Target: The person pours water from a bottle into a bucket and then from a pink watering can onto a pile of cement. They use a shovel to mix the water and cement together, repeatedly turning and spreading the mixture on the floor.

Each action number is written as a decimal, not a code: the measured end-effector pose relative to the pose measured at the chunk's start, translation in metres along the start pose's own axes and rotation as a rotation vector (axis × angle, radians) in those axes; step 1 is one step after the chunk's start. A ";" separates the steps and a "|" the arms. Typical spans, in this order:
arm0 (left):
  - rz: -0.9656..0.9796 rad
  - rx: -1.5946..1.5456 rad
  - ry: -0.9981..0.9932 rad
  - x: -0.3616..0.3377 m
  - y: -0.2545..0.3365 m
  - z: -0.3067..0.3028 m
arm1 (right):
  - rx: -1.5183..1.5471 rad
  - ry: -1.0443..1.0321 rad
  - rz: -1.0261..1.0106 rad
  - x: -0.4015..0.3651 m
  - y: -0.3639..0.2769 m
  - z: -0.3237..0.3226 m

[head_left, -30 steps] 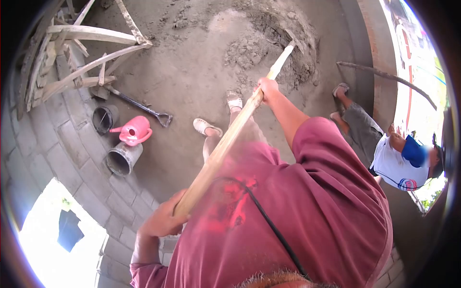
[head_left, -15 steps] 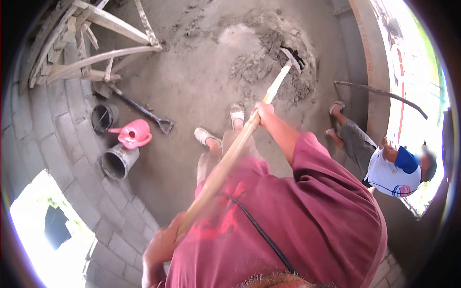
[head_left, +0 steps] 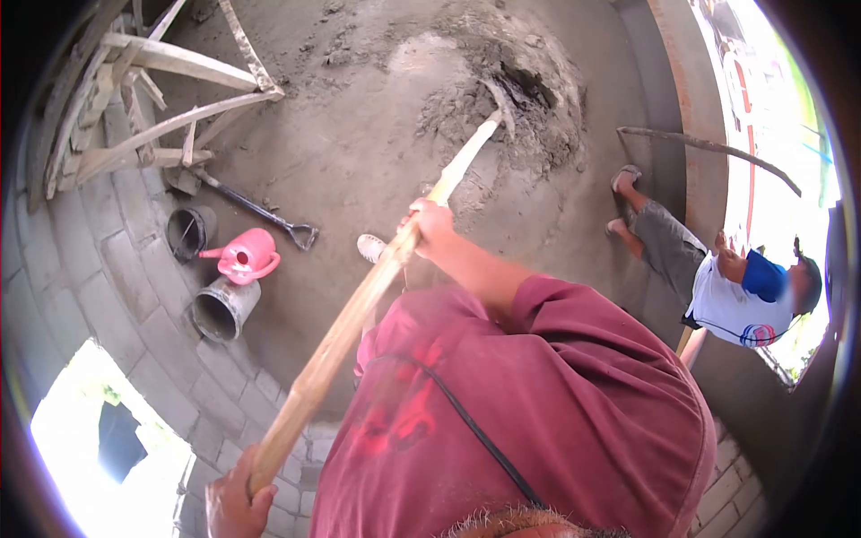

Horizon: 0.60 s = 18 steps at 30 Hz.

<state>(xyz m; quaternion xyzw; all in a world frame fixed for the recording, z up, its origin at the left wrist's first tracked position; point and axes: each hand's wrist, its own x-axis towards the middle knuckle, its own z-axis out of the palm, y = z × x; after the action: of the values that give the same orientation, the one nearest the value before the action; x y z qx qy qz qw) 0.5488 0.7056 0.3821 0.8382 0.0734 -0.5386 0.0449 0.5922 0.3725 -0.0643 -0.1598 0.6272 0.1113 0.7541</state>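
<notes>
A long-handled hoe runs diagonally across the view, its pale wooden handle reaching from the lower left up to a pile of wet mortar. The hoe's blade sits in the pile, partly covered, beside a dark hollow. My right hand is wrapped round the handle about midway. Lower down, my left hand grips the handle near its butt end. One of my shoes shows just left of the handle.
At left stand a black bucket, a pink watering can, a grey bucket and a shovel. Timber framing fills the upper left beside a block wall. Another person stands at right near a curved stick.
The hoe has been pulled back toward me and leftward, its blade dragging through the mortar and widening the hollow. Both my hands have shifted left with the handle.
</notes>
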 end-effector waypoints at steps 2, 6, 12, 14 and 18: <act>-0.111 0.027 0.100 -0.001 0.017 -0.012 | 0.039 -0.006 0.019 -0.006 -0.003 0.013; -0.041 -0.172 0.085 -0.011 0.011 -0.024 | 0.074 -0.036 0.040 -0.027 -0.015 0.011; 0.022 -0.257 -0.012 0.018 0.005 -0.016 | 0.030 -0.014 -0.146 -0.036 -0.061 -0.003; 0.115 -0.261 0.005 0.053 0.019 -0.002 | -0.054 0.055 -0.204 -0.022 -0.094 0.000; 0.248 -0.090 0.042 0.125 0.085 0.011 | -0.200 0.094 -0.208 0.105 -0.152 -0.010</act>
<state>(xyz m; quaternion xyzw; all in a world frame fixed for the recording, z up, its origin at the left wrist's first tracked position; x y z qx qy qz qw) 0.6051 0.6292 0.2640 0.8490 -0.0058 -0.5074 0.1472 0.6591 0.2250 -0.1533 -0.3031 0.6279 0.0867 0.7116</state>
